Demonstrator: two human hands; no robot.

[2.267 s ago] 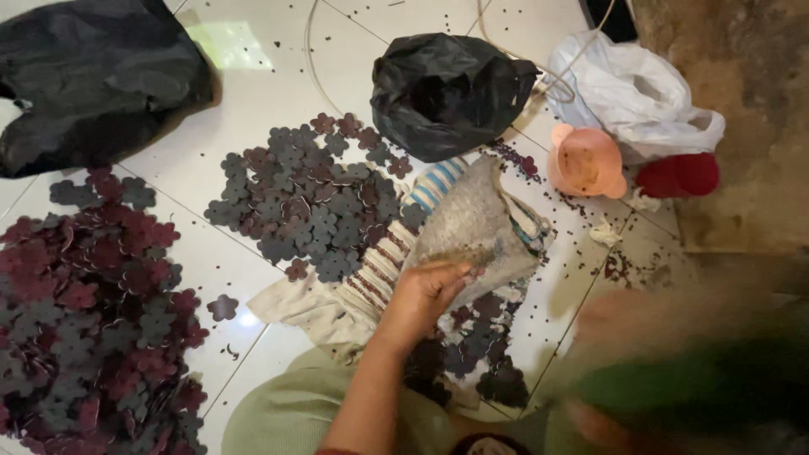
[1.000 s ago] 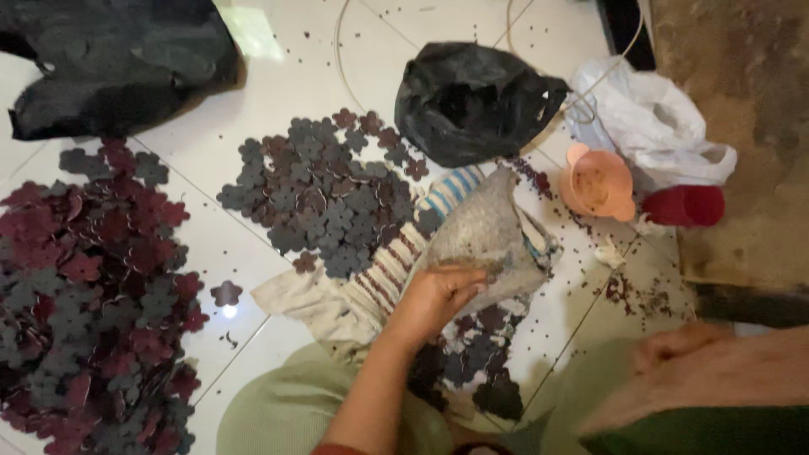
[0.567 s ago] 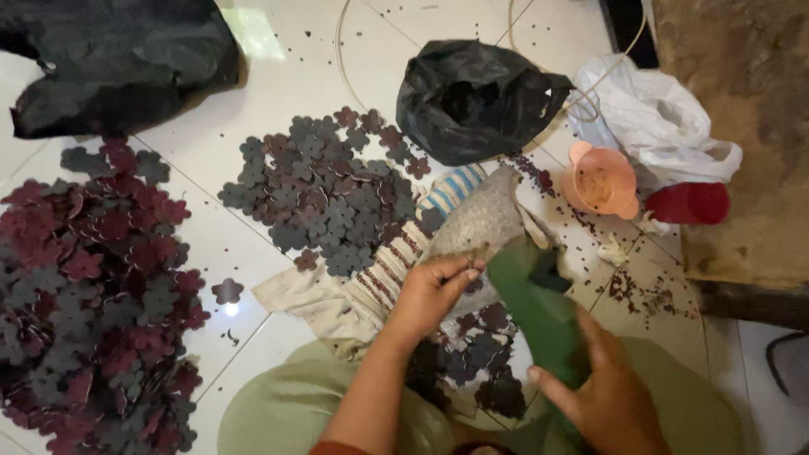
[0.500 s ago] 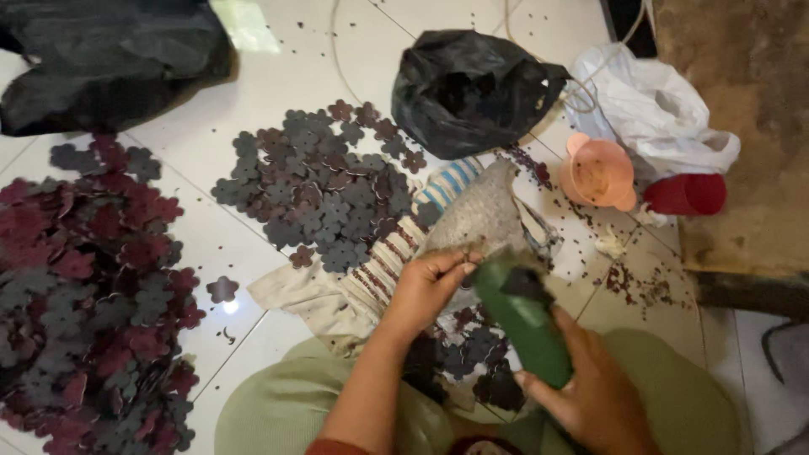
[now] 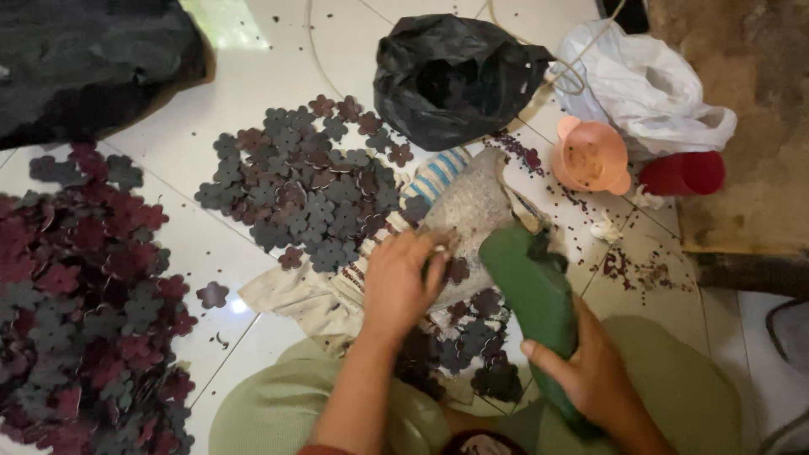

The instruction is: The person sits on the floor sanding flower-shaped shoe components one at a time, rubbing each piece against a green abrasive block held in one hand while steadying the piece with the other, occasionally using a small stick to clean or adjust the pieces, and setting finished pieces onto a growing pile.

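the left hand (image 5: 403, 282) is pinching a small flower-shaped piece (image 5: 458, 270) against a grey stone (image 5: 474, 215) lying on a striped cloth (image 5: 337, 291) on the floor. the right hand (image 5: 590, 371) is closing its grip around a green tool (image 5: 533, 295), its tip just beside the stone. more flower pieces (image 5: 303, 194) are lying heaped on the tiles, near a black bag (image 5: 451, 76).

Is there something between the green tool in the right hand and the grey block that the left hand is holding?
Nothing visible. The green tool in the right hand lies right beside the grey block, and its tip seems to meet the block's edge. The left hand grips the block from the other side, out of the path.
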